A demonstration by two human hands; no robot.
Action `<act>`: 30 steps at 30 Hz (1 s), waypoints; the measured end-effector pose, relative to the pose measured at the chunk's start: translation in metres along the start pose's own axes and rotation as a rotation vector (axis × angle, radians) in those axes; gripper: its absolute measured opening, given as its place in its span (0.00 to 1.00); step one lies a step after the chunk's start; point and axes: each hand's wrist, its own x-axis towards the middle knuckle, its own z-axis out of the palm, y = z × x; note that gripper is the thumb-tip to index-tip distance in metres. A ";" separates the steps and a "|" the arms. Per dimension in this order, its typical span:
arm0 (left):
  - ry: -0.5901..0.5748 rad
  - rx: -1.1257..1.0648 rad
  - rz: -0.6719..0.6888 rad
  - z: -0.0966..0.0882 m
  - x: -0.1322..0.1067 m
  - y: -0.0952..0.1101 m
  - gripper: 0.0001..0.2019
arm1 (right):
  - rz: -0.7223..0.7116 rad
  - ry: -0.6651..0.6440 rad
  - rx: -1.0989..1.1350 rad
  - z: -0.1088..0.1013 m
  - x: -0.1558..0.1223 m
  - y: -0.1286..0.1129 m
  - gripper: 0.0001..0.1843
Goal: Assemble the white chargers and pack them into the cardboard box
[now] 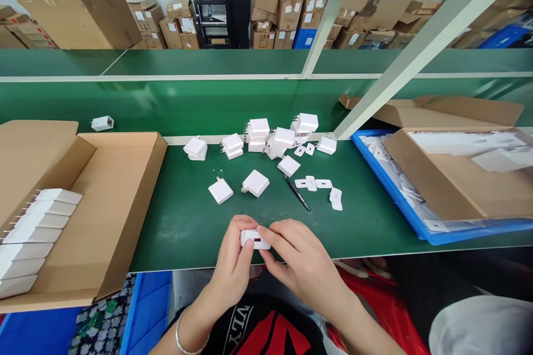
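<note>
A white charger (249, 238) with a dark slot in its end face is held just above the table's front edge. Around it the fingers and thumb of my left hand (233, 255) are closed. My right hand (302, 260) grips its right side, with fingertips on the end face and edge. Beyond my hands lie loose white chargers (255, 183), several of them stacked in a heap (284, 137). Small white end plates (323, 183) rest to the right, beside a black pen-like tool (297, 193).
An open cardboard box (104, 194) at left holds a row of chargers (39, 227). At right, a blue tray (433, 237) of white parts carries another open box (433, 177). A slanted white post (400, 66) crosses the right side. One charger (102, 123) sits on the back ledge.
</note>
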 end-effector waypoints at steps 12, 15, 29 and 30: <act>0.082 0.152 0.159 0.005 -0.007 -0.018 0.15 | 0.493 0.015 0.787 0.052 -0.008 0.012 0.19; 0.019 0.240 0.084 -0.001 -0.004 -0.021 0.22 | 0.433 0.120 0.637 0.066 -0.016 0.018 0.17; 0.097 0.247 0.182 0.001 -0.001 -0.040 0.17 | 0.408 0.077 0.643 0.086 -0.021 0.030 0.20; 0.093 0.248 0.185 0.001 -0.001 -0.039 0.17 | 0.409 0.080 0.637 0.086 -0.021 0.030 0.20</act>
